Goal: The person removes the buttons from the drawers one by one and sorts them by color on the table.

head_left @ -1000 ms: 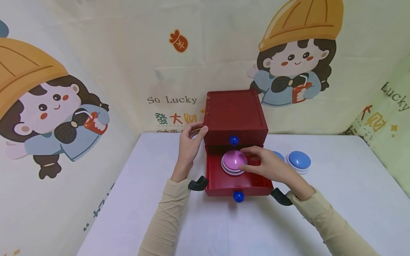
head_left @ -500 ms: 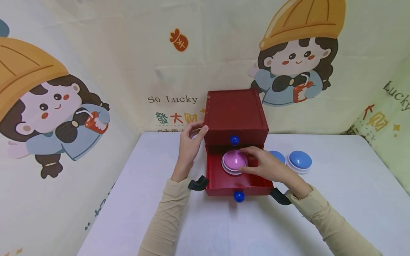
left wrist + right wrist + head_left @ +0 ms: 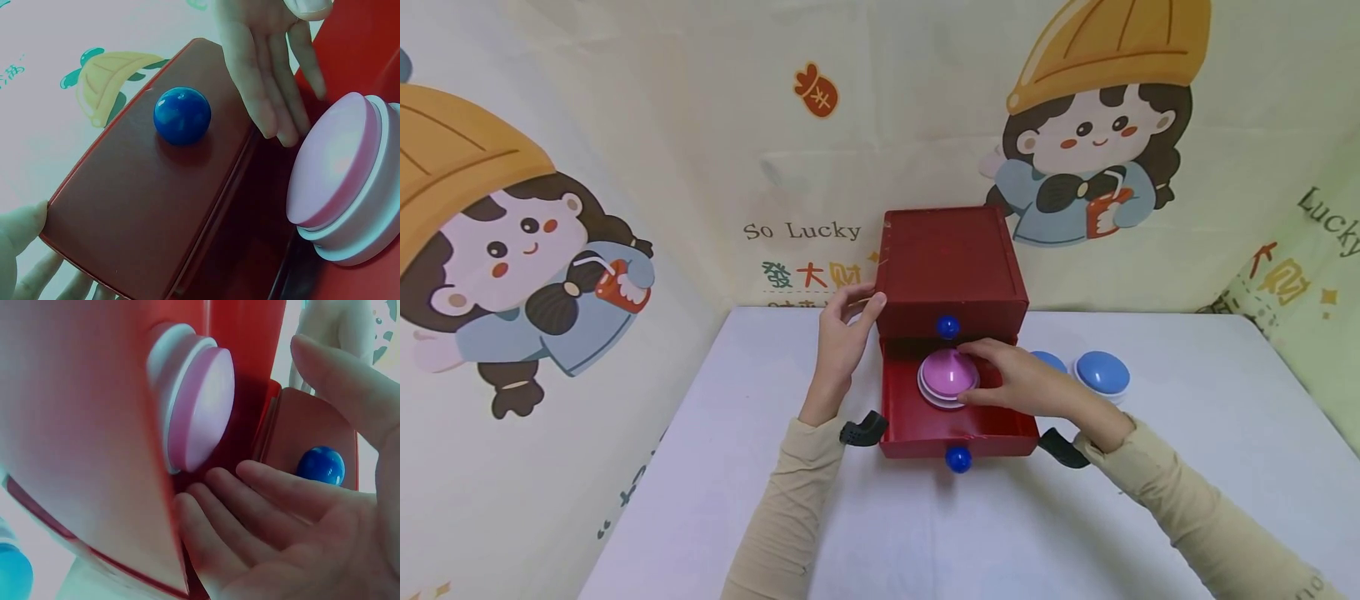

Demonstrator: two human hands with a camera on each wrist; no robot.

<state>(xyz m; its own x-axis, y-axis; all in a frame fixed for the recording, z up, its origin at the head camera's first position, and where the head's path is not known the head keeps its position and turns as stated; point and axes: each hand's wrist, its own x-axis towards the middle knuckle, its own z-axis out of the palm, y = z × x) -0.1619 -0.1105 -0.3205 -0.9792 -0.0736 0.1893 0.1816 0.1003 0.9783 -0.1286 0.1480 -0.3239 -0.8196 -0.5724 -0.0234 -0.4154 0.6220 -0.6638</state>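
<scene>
1. Cabinet (image 3: 951,254) has its lower drawer (image 3: 917,448) pulled out, exposing the pink button (image 3: 950,372) inside.
2. Left hand (image 3: 841,337), fingers extended, rests against the cabinet's left side, probably steadying it.
3. Right hand (image 3: 1022,379), from the cabinet's right, borders the pink button, fingers relaxed, gripping nothing; contact unclear.
4. Blue buttons (image 3: 1102,372) stand right of the cabinet.

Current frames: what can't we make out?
Head: one blue button, partly covered by the right hand.
Head: inside of upper drawer, hidden by its closed front.
Left wrist: pink button's base, cut off by right edge.
Right wrist: a blue button, cut off by left edge.
</scene>
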